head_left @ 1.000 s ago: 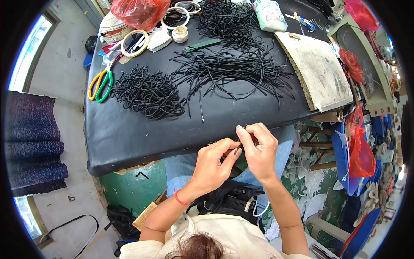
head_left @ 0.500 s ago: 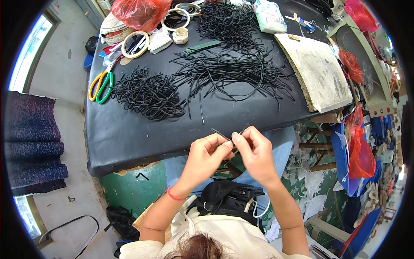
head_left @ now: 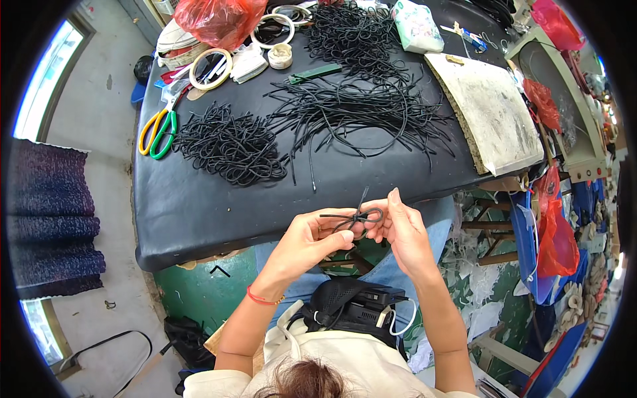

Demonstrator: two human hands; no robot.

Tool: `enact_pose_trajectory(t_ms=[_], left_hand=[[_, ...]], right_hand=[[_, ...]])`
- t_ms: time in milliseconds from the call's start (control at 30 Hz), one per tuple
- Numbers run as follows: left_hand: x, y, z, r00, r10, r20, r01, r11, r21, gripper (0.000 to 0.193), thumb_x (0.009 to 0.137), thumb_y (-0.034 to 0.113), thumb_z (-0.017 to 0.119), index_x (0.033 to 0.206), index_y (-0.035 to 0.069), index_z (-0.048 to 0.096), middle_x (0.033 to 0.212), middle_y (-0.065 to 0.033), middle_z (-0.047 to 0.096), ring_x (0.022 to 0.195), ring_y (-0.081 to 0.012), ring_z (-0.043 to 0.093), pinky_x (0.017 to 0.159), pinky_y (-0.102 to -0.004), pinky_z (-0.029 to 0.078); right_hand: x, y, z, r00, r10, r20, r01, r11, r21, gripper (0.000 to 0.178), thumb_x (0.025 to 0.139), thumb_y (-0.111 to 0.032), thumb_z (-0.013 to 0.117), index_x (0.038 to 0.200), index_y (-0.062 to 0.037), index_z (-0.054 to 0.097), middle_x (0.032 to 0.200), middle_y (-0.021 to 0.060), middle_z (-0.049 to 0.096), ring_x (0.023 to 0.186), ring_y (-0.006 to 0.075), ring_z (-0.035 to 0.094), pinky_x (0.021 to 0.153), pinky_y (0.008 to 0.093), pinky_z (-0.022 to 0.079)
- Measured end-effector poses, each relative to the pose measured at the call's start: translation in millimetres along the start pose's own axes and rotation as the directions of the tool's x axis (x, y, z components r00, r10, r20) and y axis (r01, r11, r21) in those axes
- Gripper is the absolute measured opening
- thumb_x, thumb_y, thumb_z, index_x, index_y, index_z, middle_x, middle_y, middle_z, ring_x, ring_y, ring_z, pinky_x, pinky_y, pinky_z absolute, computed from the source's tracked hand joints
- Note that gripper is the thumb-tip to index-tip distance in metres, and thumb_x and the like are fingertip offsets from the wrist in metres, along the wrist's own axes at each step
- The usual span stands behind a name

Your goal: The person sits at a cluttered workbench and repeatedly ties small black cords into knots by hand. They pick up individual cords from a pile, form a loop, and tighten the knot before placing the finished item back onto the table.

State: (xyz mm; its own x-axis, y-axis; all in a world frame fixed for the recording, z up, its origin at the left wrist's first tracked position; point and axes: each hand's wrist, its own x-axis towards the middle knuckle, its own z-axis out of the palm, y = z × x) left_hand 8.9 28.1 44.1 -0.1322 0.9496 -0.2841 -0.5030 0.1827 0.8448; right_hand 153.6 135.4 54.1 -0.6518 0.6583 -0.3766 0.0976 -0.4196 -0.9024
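Observation:
A thin black cord (head_left: 373, 215), tied with a knot and a loop like a bow, lies across my fingers just off the table's front edge. My left hand (head_left: 306, 240) holds it from below on curled fingers, its thumb lying lower and apart from the cord. At the loop's right side is my right hand (head_left: 406, 235), thumb raised and fingers apart, fingertips close under the loop. Loose cord ends stick out to the left and upward. Beyond the hands lie a bundle of straight black cords (head_left: 371, 109) and a pile of looped black cords (head_left: 229, 146).
On the black padded table (head_left: 199, 219) are yellow-and-green handled scissors (head_left: 158, 132), tape rolls (head_left: 211, 69), a green tool (head_left: 315, 73) and another cord heap (head_left: 352, 33). A stained board (head_left: 488, 109) lies at the right. Red bags (head_left: 556, 232) hang beyond it.
Both hands were pinching the cord close together. Now the right thumb has lifted away, the fingers have spread, and the knotted cord with its loop shows openly.

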Motion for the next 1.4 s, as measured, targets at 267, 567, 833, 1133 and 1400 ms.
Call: enact_pose_trajectory(t_ms=[267, 567, 833, 1133, 1400], left_hand=[[-2, -4, -4, 0.984, 0.073, -0.162, -0.042, 0.981, 0.188, 0.025, 0.084, 0.008, 0.060, 0.107, -0.003, 0.058, 0.089, -0.0108, 0.065, 0.081, -0.0129, 0.061, 0.072, -0.0247, 0.050], [7, 51, -79, 0.439, 0.812, -0.383, 0.258, 0.295, 0.920, 0.028, 0.072, 0.015, 0.071, 0.096, 0.005, 0.063, 0.100, -0.0085, 0.053, 0.101, -0.0250, 0.045, 0.088, -0.0355, 0.035], [18, 38, -7, 0.608, 0.749, 0.262, -0.279, -0.107, 0.954, 0.041, 0.075, 0.007, 0.064, 0.115, 0.007, 0.056, 0.116, -0.0096, 0.053, 0.121, -0.0298, 0.041, 0.102, -0.0498, 0.025], [14, 46, 15, 0.908, 0.419, -0.012, -0.300, 0.668, 0.682, 0.013, 0.084, 0.006, 0.059, 0.093, -0.001, 0.064, 0.076, -0.0037, 0.058, 0.066, -0.0077, 0.051, 0.058, -0.0216, 0.041], [-4, 39, -8, 0.997, -0.074, -0.013, 0.075, 0.983, 0.166, 0.017, 0.086, 0.013, 0.058, 0.097, 0.001, 0.064, 0.085, -0.0072, 0.065, 0.074, -0.0099, 0.061, 0.067, -0.0224, 0.050]], right_hand=[[1, 6, 6, 0.998, -0.058, 0.030, 0.062, 0.988, -0.141, 0.026, 0.090, -0.025, 0.054, 0.094, -0.0008, 0.062, 0.074, 0.0017, 0.057, 0.065, 0.0067, 0.053, 0.058, 0.0205, 0.042], [78, -13, -9, 0.590, -0.771, 0.238, 0.395, 0.019, -0.919, 0.013, 0.076, -0.010, 0.063, 0.089, -0.0061, 0.064, 0.091, 0.0058, 0.058, 0.084, 0.0222, 0.055, 0.074, 0.0341, 0.040], [31, -23, 11, 0.545, -0.686, 0.483, 0.555, -0.136, -0.820, 0.015, 0.075, -0.008, 0.063, 0.090, -0.0076, 0.062, 0.091, 0.0036, 0.057, 0.086, 0.0192, 0.056, 0.088, 0.0426, 0.035], [-2, -28, 15, 0.527, -0.796, 0.298, 0.607, 0.107, -0.788, 0.031, 0.071, 0.004, 0.068, 0.101, -0.0042, 0.063, 0.083, 0.0083, 0.052, 0.062, 0.0192, 0.056, 0.054, 0.0290, 0.046], [8, -31, 3, 0.492, -0.870, -0.005, 0.478, 0.275, -0.834, 0.014, 0.074, 0.000, 0.068, 0.085, -0.0020, 0.060, 0.075, 0.0080, 0.055, 0.062, 0.0205, 0.055, 0.054, 0.0289, 0.045]])
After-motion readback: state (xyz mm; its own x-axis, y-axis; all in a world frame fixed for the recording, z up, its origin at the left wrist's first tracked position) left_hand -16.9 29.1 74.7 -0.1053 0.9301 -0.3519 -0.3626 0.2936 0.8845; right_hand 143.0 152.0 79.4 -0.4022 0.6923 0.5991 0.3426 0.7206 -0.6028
